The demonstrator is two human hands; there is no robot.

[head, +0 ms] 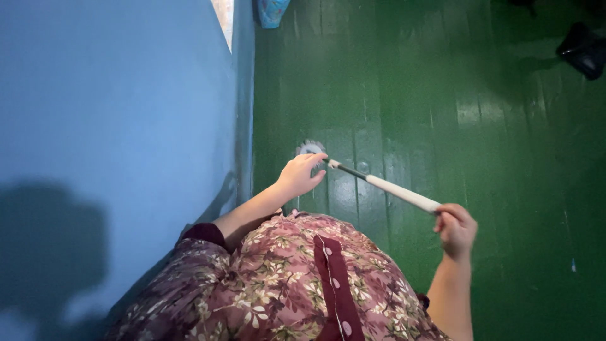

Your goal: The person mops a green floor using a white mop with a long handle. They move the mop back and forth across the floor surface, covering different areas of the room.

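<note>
We hold long-handled brush [379,184] across body, above green plank floor [473,126]. Right hand [456,228], fingers curled round white handle end. Left hand [300,175] far along shaft, fingers pinched near bristle head [309,148], just beside blue wall [113,113]. To do well, in our judgement: keep right grip firm, steady shaft with left, keep bristles turned away from floral dress [284,284]. Blue patterned object [273,11] far at wall; dark object [584,47] far right.

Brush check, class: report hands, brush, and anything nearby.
Left hand at the brush head. Right hand grips the white handle. Blue wall close on left.
</note>
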